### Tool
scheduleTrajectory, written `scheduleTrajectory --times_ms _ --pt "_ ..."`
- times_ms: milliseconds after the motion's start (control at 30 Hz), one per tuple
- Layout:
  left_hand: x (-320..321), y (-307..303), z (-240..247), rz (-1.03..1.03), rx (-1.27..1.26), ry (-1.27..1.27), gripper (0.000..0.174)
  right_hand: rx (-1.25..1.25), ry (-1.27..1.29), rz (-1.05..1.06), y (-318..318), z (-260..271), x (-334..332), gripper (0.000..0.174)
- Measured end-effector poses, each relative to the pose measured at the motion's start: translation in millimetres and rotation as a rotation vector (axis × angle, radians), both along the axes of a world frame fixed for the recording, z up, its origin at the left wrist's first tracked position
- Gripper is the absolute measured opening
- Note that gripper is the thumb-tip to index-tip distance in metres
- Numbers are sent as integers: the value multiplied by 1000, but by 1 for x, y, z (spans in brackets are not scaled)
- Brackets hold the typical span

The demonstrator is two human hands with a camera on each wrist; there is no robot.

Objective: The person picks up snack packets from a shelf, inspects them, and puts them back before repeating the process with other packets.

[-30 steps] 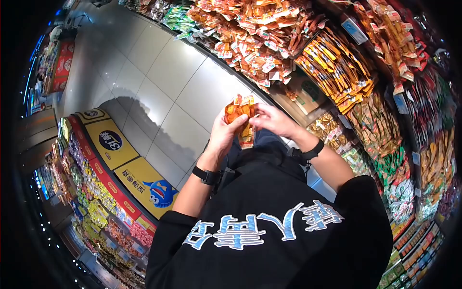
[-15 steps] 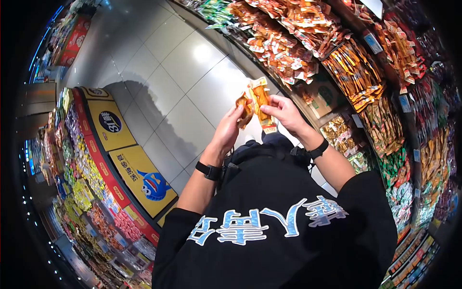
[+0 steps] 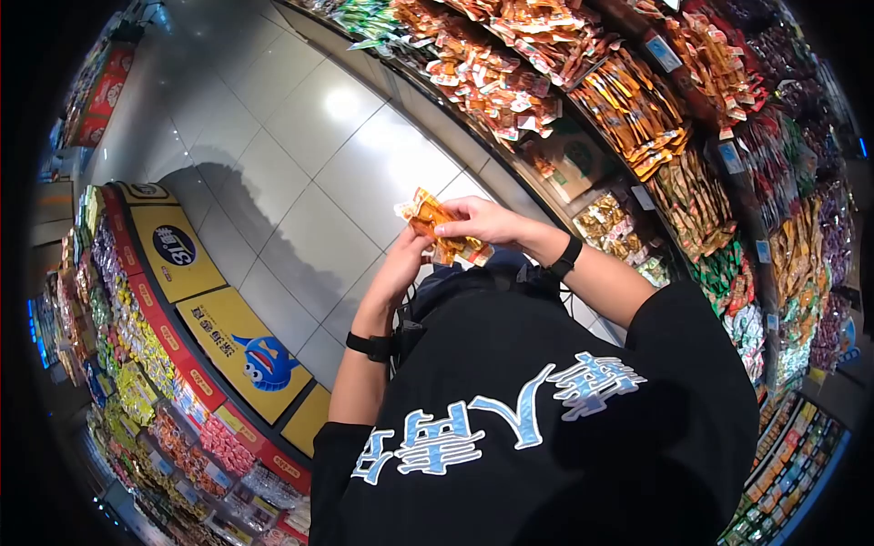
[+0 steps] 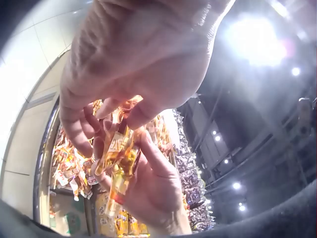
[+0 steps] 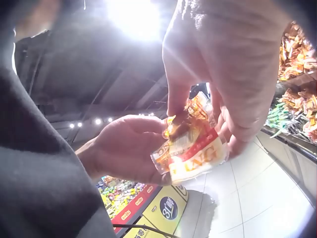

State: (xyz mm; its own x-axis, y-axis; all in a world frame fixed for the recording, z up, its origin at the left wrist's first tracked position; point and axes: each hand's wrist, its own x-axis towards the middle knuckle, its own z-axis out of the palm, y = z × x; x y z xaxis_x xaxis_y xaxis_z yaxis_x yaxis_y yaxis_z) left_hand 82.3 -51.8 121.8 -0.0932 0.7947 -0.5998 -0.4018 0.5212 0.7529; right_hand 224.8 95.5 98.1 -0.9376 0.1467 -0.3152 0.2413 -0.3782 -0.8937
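Observation:
Two small orange snack packets (image 3: 435, 221) overlap between the hands, in front of the body. The left hand (image 3: 401, 259) grips them from the left side, its thumb on the wrapper. From the right, the right hand (image 3: 484, 223) pinches the packets between thumb and fingers. The left wrist view shows a shiny packet (image 4: 121, 163) hanging between both hands. In the right wrist view a packet (image 5: 195, 153) with a red band and large letters faces the camera, and the left hand (image 5: 129, 148) lies beside it. Which packet each hand holds is partly hidden.
Shelves of orange packets (image 3: 628, 109) rise along the right, with a cardboard box (image 3: 569, 164) among them. A curved candy stand (image 3: 214, 364) with yellow panels stands at the left. Tiled floor (image 3: 309, 136) lies between them.
The packets were close together, then apart with one in each hand, and now overlap again. Both hands have shifted left in the head view, and the packets are tilted differently.

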Motion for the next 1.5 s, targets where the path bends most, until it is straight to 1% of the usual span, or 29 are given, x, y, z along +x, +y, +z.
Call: scheduleTrajectory --times_ms 33,67,167,200,233,267,300,367,400,433,500,567,600,633,700,800,900,933,1000,1033,1067,1167,1200,1300,1333,1367,1400,1467,1500 --pt "4 3 -7 -89 -29 13 35 -3 -39 4 4 6 8 33" --pt "9 8 -14 -156 -27 -22 43 -5 -73 -12 10 -4 17 30" --pt "33 18 -32 -109 -125 51 49 52 -229 -32 43 -28 56 31" --pt "39 22 -35 -83 -141 43 52 91 -287 -72 58 -59 74 35" --pt "44 26 -39 -73 -151 0 51 103 -390 -218 70 -77 91 39" --pt "49 28 -44 -59 -160 -42 50 273 -519 -288 87 -96 108 45" --pt "56 31 -49 -40 -171 -84 49 335 -630 -323 102 -87 115 46" --pt "71 37 -54 0 -220 -73 43 468 -671 -441 137 -184 162 40" --pt "76 34 -63 12 -245 -76 42 573 -762 -456 154 -191 167 42" --pt "82 32 -70 23 -273 -79 41 808 -822 -495 169 -237 184 39" --pt "99 29 -75 134 -330 -104 38 854 -959 -427 197 -277 194 36" --pt "114 22 -82 235 -384 -139 38 889 -1014 -368 221 -313 195 34" --pt "122 23 -80 288 -412 -154 38 978 -975 -387 226 -324 191 36" --pt "130 21 -83 320 -424 -172 37 892 -949 -368 237 -342 187 43" --pt "144 18 -88 341 -503 -207 37 939 -967 -282 245 -369 178 60" --pt "160 19 -92 379 -542 -227 35 1023 -1093 -42 242 -380 172 67" --pt "165 27 -86 416 -571 -241 34 1113 -984 -23 229 -388 175 58" --pt "165 31 -84 422 -577 -242 34 1104 -975 38 226 -385 175 56" --pt "165 34 -84 414 -573 -226 36 1108 -928 90 220 -389 178 55" --pt "164 37 -85 409 -570 -219 37 1112 -905 115 217 -401 182 55" --pt "163 38 -85 411 -566 -209 36 1019 -913 101 218 -413 186 55" --pt "160 36 -86 446 -533 -206 35 783 -923 165 235 -419 184 59" --pt "159 36 -84 450 -532 -195 35 789 -900 170 238 -406 179 61" --pt "151 40 -73 451 -510 -152 34 730 -893 277 258 -365 159 58" --pt "148 43 -67 451 -499 -139 34 833 -771 169 255 -377 167 55" --pt "145 46 -61 450 -486 -126 34 818 -744 62 252 -377 171 52" --pt "142 47 -58 462 -445 -125 33 790 -721 30 251 -370 171 51" --pt "135 54 -49 463 -387 -115 33 824 -637 -25 244 -369 178 49" --pt "131 58 -45 463 -357 -112 33 832 -689 -15 240 -348 174 49"
